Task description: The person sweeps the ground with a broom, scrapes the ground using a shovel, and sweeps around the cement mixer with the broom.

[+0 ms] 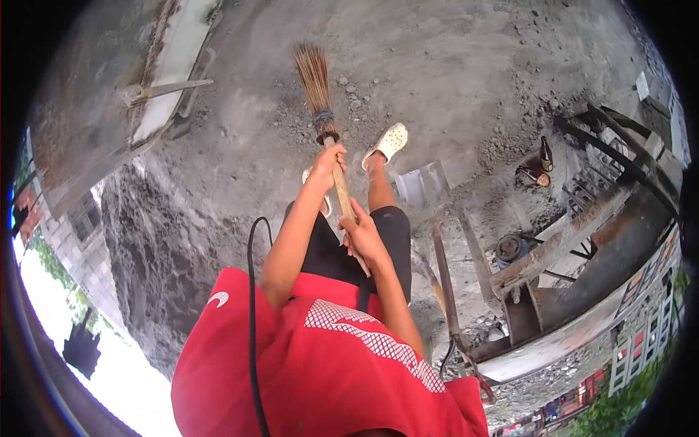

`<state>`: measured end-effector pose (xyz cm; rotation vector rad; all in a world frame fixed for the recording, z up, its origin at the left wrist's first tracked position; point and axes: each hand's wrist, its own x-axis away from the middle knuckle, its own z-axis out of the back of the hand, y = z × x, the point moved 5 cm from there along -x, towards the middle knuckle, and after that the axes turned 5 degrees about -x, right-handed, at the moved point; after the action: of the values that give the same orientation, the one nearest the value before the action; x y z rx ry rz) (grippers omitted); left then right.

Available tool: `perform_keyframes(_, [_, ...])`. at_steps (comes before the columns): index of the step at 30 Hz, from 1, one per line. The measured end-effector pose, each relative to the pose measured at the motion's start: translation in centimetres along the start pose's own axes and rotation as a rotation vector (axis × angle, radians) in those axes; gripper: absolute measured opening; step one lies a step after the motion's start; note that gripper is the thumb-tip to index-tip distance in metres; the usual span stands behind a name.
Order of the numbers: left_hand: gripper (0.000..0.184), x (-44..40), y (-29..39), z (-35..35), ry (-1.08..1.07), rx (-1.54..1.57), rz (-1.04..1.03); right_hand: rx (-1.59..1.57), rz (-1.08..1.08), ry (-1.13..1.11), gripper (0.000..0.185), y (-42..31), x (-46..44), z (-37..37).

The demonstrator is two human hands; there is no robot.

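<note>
Beside the broom (340, 182), loose stones (352, 95).

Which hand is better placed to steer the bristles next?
Probably the left hand: it grips the handle near the bristles, while the right hand grips it nearer its other end.

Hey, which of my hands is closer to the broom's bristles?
Your left hand: it grips the wooden handle just behind the bristles, while your right hand holds it farther back, towards the end nearest your body.
</note>
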<state>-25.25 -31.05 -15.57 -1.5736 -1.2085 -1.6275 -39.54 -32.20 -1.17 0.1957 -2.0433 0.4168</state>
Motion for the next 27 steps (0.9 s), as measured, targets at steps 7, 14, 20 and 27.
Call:
perform_keyframes(7, [0.020,1.7,-7.6,5.8,0.054,0.042,0.101,0.077,-0.029,-0.032,0.051,6.6,-0.8,-0.8])
perform_keyframes(14, [0.021,3.2,-14.1,8.5,-0.036,0.335,0.065,0.326,-0.072,-0.051,0.051,12.1,0.5,-0.2])
perform_keyframes(20, [0.013,6.1,-13.4,11.0,0.139,0.449,-0.079,0.871,0.019,-0.031,0.054,10.5,1.5,-2.9])
perform_keyframes(27, [0.014,6.4,-8.5,10.2,0.139,0.687,-0.278,2.063,0.332,0.037,0.048,6.8,-3.1,-6.8])
